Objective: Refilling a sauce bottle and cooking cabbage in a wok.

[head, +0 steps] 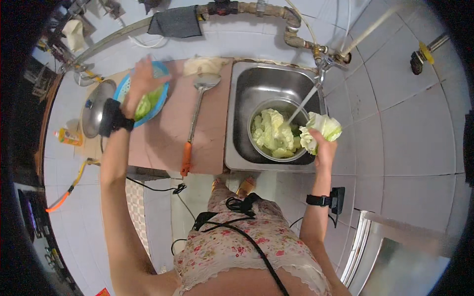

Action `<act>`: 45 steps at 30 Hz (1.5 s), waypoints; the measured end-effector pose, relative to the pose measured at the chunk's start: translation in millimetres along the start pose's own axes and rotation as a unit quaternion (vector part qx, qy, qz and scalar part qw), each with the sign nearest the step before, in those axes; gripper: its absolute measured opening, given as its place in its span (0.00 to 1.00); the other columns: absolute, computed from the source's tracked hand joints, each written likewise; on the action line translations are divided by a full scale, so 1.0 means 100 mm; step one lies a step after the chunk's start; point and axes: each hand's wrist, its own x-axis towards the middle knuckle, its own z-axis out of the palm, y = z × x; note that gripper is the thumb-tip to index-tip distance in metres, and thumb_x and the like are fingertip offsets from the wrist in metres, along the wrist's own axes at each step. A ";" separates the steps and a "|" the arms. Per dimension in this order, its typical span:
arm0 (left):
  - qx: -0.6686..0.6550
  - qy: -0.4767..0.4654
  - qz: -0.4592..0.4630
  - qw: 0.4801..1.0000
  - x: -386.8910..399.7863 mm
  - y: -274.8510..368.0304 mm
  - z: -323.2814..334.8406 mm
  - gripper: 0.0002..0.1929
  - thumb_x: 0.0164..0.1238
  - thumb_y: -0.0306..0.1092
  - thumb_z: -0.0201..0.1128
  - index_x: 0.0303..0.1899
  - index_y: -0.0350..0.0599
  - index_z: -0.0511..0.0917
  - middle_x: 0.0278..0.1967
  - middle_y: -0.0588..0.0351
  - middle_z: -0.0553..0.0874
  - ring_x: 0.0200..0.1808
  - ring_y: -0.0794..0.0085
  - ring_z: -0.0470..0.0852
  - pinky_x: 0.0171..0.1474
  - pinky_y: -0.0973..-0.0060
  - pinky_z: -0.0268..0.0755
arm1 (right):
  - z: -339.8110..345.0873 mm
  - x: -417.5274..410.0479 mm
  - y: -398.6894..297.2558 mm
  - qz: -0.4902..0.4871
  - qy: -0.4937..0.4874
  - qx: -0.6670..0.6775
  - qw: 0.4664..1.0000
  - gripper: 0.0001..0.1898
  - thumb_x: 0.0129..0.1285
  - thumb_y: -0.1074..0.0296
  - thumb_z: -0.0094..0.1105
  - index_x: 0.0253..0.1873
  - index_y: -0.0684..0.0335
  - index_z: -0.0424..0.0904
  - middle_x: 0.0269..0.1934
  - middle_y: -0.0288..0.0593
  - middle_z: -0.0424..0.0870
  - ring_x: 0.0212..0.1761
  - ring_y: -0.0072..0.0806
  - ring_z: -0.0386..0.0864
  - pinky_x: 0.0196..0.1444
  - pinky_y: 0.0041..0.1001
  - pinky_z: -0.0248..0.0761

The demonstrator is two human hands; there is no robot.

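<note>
My right hand (324,148) grips a bunch of pale cabbage leaves (321,129) at the right rim of a round metal basin (250,142). More cabbage leaves (269,127) fill that basin, which stands inside a stainless steel sink (241,111). A stream of water runs into it from the tap (323,70). Over on the left, my left hand (145,79), blurred, is spread above a blue plastic colander (163,101) and holds nothing that I can see. Green leaves (145,105) lie in the colander, partly hidden by the hand and wrist.
A spatula with an orange handle (186,155) lies on the pinkish counter (166,140), beside a pale cloth (203,66). Left of the colander are a metal pot lid (97,111) and a yellow bottle (70,137). A tiled wall (370,148) bounds the sink's right side.
</note>
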 end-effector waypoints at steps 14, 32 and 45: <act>-0.275 -0.159 0.397 0.861 -1.17 3.69 1.45 0.14 0.55 0.28 0.47 0.41 0.40 0.77 0.48 0.48 0.78 0.53 0.54 0.73 0.55 0.62 0.66 | -0.14 -0.16 0.06 -0.024 0.032 -0.028 0.999 0.23 0.46 0.77 0.64 0.51 0.70 0.71 0.44 0.43 0.78 0.44 0.27 0.76 0.48 0.25 0.68; -0.685 -0.456 0.149 0.549 -0.17 2.90 0.05 0.15 0.57 0.37 0.63 0.43 0.41 0.77 0.30 0.65 0.80 0.28 0.83 0.75 0.31 0.81 0.69 | 0.03 -0.02 -0.22 -0.015 -0.229 0.161 0.960 0.52 0.38 0.81 0.66 0.70 0.58 0.44 0.57 0.44 0.68 0.58 0.33 0.67 0.60 0.29 0.60; -0.758 -0.466 0.091 0.447 -0.75 3.22 0.75 0.28 0.56 0.45 0.61 0.56 0.39 0.69 0.51 0.49 0.76 0.49 0.66 0.75 0.51 0.71 0.68 | -0.13 0.20 -0.38 -0.052 -0.111 0.075 0.990 0.49 0.38 0.78 0.68 0.67 0.67 0.46 0.57 0.50 0.67 0.56 0.36 0.69 0.57 0.30 0.64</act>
